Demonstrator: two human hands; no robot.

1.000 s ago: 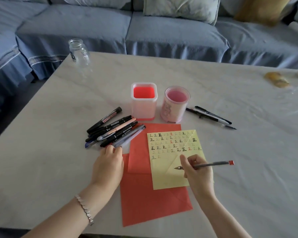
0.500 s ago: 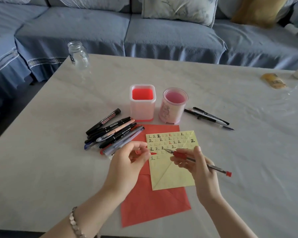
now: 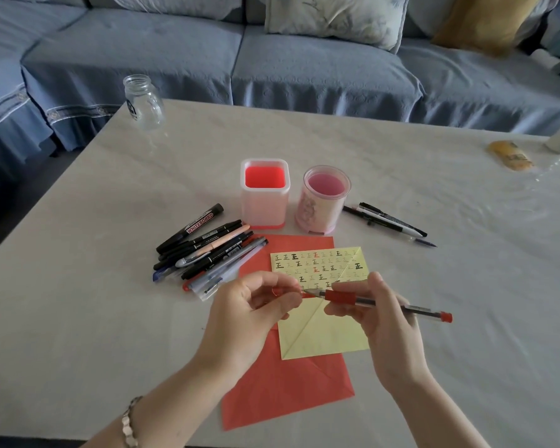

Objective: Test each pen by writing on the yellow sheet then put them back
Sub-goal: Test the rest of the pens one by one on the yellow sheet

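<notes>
Blue sofa [image 3: 304, 69] cushions fill the background behind a pale marbled table [image 3: 78, 302]. At the table's far left corner stands an empty glass jar [image 3: 143, 101]. Nearer the person, left of centre, lies a pile of pens [image 3: 207, 250], mostly dark-bodied markers fanned together, its near end touching the red sheet [image 3: 288, 389]. The left hand [image 3: 249, 315], a bracelet [image 3: 128, 425] on its wrist, is raised over the paper; thumb and forefinger pinch a small red piece [image 3: 307, 295] at the tip of the red pen [image 3: 379, 302], the other fingers curled beneath. Beyond the hands stand a square pink holder [image 3: 265, 192] and, just to its right, a round pink holder [image 3: 325, 200], both without pens. The yellow sheet [image 3: 327, 337] lies on the red one, its upper part covered in rows of small written marks. The right hand [image 3: 382, 321] holds the pen above this sheet, fingers curled round the barrel behind the red grip, the red end pointing right. Right of the round holder lie two dark pens [image 3: 392, 223], side by side. A yellowish object [image 3: 509, 155] rests near the table's far right edge.
</notes>
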